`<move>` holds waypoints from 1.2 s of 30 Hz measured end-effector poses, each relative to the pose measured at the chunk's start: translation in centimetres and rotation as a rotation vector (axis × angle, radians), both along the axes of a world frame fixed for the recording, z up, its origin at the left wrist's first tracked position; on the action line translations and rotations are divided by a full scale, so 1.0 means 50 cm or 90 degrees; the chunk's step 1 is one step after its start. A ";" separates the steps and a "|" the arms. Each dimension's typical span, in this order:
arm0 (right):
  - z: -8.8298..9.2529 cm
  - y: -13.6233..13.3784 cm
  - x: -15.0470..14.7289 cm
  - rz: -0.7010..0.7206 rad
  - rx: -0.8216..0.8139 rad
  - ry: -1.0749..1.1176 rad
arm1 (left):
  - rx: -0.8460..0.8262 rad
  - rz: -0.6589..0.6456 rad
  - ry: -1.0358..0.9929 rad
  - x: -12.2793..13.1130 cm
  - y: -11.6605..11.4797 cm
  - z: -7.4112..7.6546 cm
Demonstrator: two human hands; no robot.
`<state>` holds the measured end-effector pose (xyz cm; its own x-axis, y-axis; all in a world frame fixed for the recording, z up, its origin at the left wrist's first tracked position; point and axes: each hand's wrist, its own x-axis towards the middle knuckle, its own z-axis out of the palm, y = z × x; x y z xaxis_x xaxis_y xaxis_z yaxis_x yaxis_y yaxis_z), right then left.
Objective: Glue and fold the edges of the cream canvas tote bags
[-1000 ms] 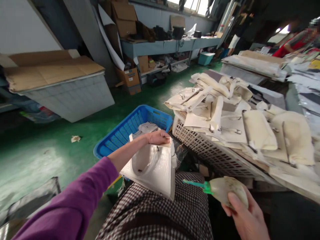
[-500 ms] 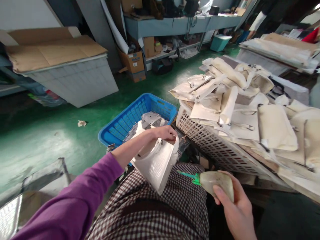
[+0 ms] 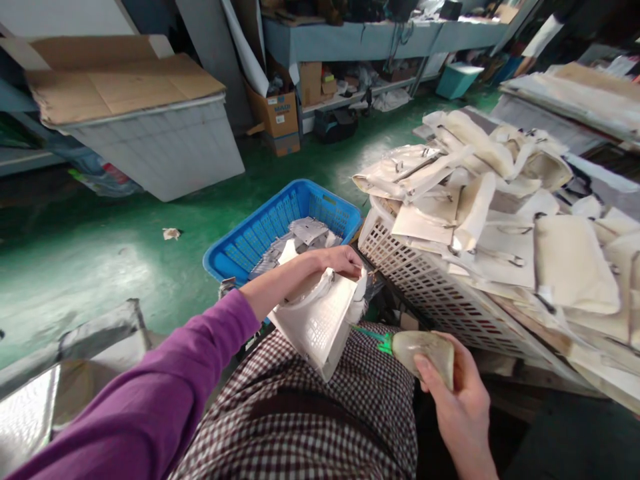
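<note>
My left hand [image 3: 343,260] is closed on the upper edge of a white handbag [image 3: 317,320] with a crocodile-like pattern, tilted above my checked lap [image 3: 300,413]. Some of its fingers are hidden at the bag's opening. In my right hand [image 3: 463,387] is a pale squeeze bottle [image 3: 425,353], gripped between thumb and fingers. Its thin green nozzle [image 3: 370,335] points left, close to the bag's lower right side; whether it touches the bag I cannot tell.
Beyond the bag stands a blue plastic basket [image 3: 235,240] holding grey-white pieces. At right, several cream bags [image 3: 505,247] are heaped over a white crate [image 3: 400,257]. A cardboard-topped box [image 3: 165,147] stands at far left. A person's arm [image 3: 543,40] shows at the far right.
My right hand has brought the bottle slightly left and up, its nozzle nearer the bag. The surroundings have shifted a little as my head turned; the left hand keeps its hold.
</note>
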<state>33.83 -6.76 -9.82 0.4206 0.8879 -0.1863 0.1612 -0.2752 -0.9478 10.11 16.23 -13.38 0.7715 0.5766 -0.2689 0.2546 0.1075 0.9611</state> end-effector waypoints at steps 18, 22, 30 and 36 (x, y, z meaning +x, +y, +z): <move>-0.012 -0.029 0.025 0.191 -0.061 0.017 | -0.030 -0.006 -0.024 0.002 0.006 -0.007; -0.018 -0.012 0.023 0.120 -0.046 0.034 | -0.026 -0.002 -0.028 0.002 0.005 -0.009; -0.016 -0.012 0.016 0.108 -0.025 0.012 | -0.033 0.019 -0.040 0.000 0.002 -0.011; -0.021 -0.050 0.014 0.181 -0.069 0.054 | -0.042 0.024 -0.041 -0.002 0.004 -0.009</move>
